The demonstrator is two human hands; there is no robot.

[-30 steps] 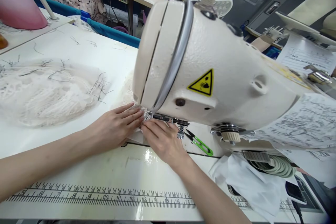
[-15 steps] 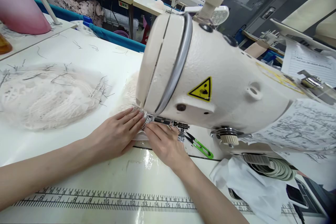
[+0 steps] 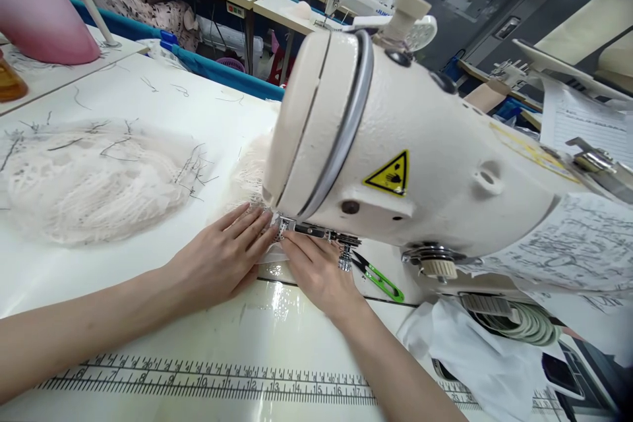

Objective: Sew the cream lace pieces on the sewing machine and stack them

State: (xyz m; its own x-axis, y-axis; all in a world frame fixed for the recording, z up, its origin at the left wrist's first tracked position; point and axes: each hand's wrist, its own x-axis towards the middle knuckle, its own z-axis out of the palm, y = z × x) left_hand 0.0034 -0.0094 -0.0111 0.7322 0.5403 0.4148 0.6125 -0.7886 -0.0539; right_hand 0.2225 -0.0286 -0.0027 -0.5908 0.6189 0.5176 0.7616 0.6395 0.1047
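Beneath the head of a cream sewing machine [image 3: 321, 138] lies a piece of white lace fabric [image 3: 251, 171], largely hidden by the machine and the hands. My left hand [image 3: 230, 250] rests flat on the lace, its fingers stretched toward the metal presser foot [image 3: 287, 224]. On the foot's near right side, my right hand [image 3: 316, 270] has its fingers bent together at the fabric's edge, pinching it; the fingertips are partly covered. Green thread snips [image 3: 380, 280] lie just right of that hand.
A heap of white lace [image 3: 99, 181] with loose dark threads lies at left. A printed ruler [image 3: 212, 382] runs along the table's front. White cloth [image 3: 475, 349] and a phone [image 3: 561, 372] are at right. A pink rounded object [image 3: 49, 13] stands back left; a person sits beyond.
The view has shifted slightly, so the machine appears a little farther right and lower. Both hands keep nearly the same places by the presser foot.
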